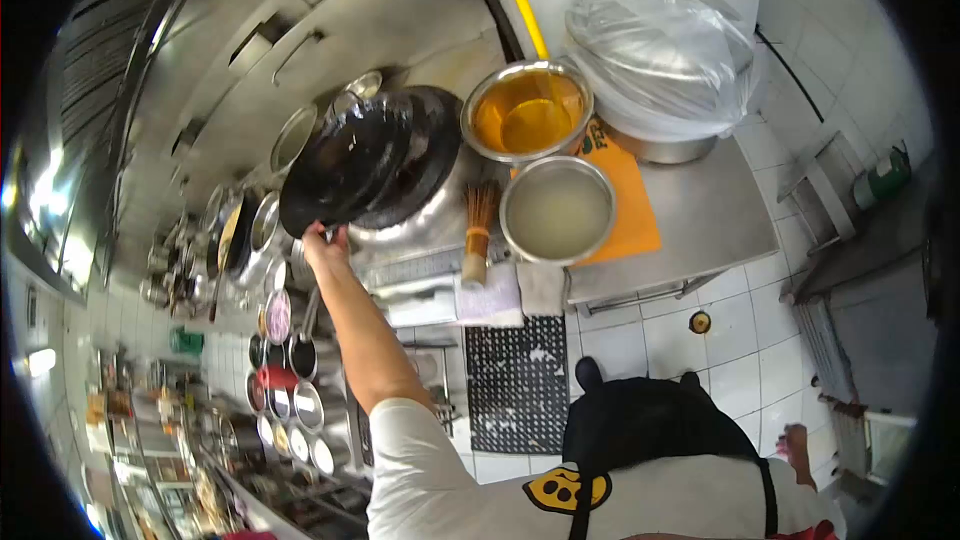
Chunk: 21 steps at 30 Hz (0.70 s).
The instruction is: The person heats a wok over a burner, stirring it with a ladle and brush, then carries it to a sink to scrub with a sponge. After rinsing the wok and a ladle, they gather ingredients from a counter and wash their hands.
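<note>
My left hand point(326, 242), with its arm stretched out, grips the near rim of a black wok point(345, 165). The wok is tilted over the stove, and its inside looks wet and shiny. Behind it lies another dark wok-like surface point(425, 155), partly covered. A bamboo wok brush point(479, 230) stands to the right of the woks, bristles pointing away from me. My right hand point(796, 445) hangs low at my right side, small in view. Its fingers look loosely apart, and I see nothing held in it.
A steel bowl of orange liquid point(525, 125) and a bowl of cloudy liquid point(557, 210) stand on the right, beside a plastic-covered pot point(660, 60). Folded cloths point(490, 302) lie along the stove's front edge. Several seasoning containers point(280, 405) are at left. A black mat point(515, 385) covers floor tiles.
</note>
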Tool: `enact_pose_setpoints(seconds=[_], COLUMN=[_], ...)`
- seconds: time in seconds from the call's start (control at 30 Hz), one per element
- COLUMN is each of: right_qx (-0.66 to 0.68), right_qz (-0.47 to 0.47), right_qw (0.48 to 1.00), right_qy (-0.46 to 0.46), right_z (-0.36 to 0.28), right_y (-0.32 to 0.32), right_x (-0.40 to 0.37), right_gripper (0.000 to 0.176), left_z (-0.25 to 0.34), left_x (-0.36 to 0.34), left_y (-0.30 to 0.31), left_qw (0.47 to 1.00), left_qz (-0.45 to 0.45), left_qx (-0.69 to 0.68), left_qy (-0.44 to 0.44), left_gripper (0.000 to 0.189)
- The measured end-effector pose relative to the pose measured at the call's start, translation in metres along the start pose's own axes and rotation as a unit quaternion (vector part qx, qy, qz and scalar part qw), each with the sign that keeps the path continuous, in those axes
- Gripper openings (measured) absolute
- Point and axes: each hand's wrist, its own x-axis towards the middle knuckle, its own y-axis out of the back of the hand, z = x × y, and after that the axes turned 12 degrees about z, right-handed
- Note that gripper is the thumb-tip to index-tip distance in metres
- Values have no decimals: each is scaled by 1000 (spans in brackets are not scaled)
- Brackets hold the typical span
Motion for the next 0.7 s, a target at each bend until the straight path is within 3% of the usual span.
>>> enact_pose_setpoints(seconds=[0.07, 0.23, 0.47, 0.57, 0.63, 0.7], right_qx=[43, -10, -31, 2, 54, 146], right_qz=[-14, 38, 28, 49, 62, 75], right_qw=[996, 995, 997, 994, 990, 980], right_qy=[-74, -88, -61, -99, -111, -108], right_z=[41, 58, 60, 89, 113, 158], right_y=[13, -12, -32, -25, -18, -11], right_x=[-28, -145, -200, -180, -177, -177], right_gripper=[14, 14, 18, 20, 19, 18], left_z=[-22, -66, -91, -85, -71, -64], left_x=[27, 73, 129, 105, 24, 5], left_y=[-8, 2, 31, 26, 8, 29], left_qw=[999, 996, 995, 996, 987, 987], left_qz=[29, 20, -33, -36, 127, 38], left_qx=[18, -32, 14, 41, 98, 135], left_qy=[19, 83, 90, 64, 18, 80], left_gripper=[9, 7, 11, 37, 53, 63])
